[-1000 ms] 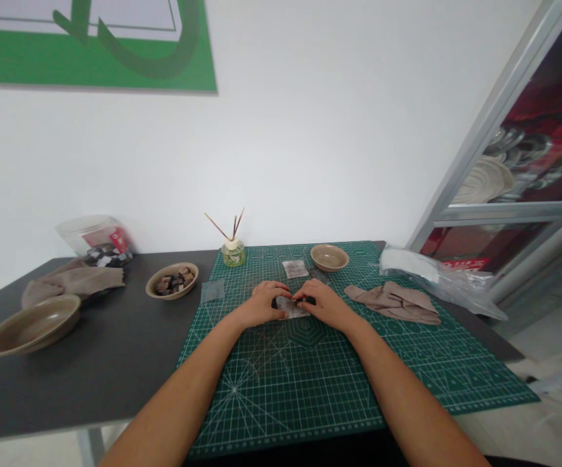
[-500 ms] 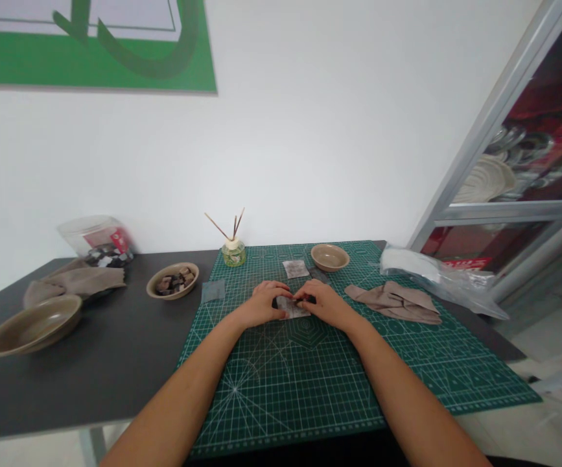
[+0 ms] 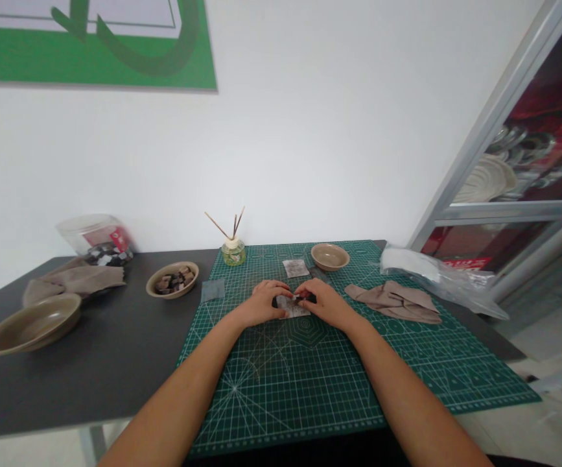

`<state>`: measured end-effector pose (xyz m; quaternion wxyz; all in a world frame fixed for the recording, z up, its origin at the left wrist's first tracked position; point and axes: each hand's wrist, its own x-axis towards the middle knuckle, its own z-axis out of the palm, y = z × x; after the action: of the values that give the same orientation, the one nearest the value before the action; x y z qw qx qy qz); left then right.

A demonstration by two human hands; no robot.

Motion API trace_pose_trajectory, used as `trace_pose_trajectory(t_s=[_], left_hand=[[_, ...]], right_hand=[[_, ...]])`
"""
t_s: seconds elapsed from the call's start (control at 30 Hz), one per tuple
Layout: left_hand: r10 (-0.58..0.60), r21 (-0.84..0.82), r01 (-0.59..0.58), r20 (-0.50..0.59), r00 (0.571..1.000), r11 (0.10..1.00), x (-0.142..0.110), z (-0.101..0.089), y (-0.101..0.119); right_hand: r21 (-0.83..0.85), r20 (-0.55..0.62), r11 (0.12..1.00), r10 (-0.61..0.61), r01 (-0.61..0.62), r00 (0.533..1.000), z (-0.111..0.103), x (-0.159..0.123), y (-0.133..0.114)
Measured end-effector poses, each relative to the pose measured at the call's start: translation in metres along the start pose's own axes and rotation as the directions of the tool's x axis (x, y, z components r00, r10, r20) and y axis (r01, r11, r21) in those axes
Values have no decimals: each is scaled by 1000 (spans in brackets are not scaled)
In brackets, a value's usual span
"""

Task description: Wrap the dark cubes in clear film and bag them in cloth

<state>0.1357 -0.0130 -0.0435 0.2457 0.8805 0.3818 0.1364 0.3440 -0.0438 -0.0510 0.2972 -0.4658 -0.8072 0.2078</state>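
Best to steady the patterned sheet (image 3: 300, 311) (lower ctr of frame, on green mat (image 3: 310, 389)) w/ L hand (image 3: 265, 303), thumb & fingers spread, while R hand (image 3: 327, 303), fingers apparently pinching a small piece (image 3: 296, 296), works lightly w/o sheet slip.

Shows two hands (image 3: 264, 305) (image 3: 327, 303), two pale patterned squares (image 3: 295, 268) (image 3: 299, 313), two gray pieces (image 3: 212, 290) (image 3: 320, 275), three brown bowls (image 3: 37, 320) (image 3: 178, 296) (image 3: 330, 256), two brown cloths (image 3: 79, 279) (image 3: 397, 303), one bottle (image 3: 233, 253) with three sticks (image 3: 217, 225), one clear tub (image 3: 96, 239), one plastic bag (image 3: 436, 277), one green mat (image 3: 310, 395), one table (image 3: 129, 350), one wall sign (image 3: 91, 61). Leaves blocks (image 3: 174, 280) in middle bowl uncountable, partly overlapped.
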Motion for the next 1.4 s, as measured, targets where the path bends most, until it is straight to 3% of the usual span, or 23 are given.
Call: trace_pose_trajectory(t_s=[0.8, 1.2, 1.4], left_hand=[[-6, -5, 6, 2, 1000, 1000, 0, -1, 0], [-6, 2, 6, 4, 1000, 1000, 0, -1, 1], [7, 7, -7, -1, 1000, 1000, 0, 1, -2]], right_hand=[[-66, -25, 994, -90, 89, 996, 0, -1, 0], [-36, 37, 997, -72, 73, 997, -5, -3, 2], [-21, -6, 999, -28, 28, 1000, 2, -1, -1]])
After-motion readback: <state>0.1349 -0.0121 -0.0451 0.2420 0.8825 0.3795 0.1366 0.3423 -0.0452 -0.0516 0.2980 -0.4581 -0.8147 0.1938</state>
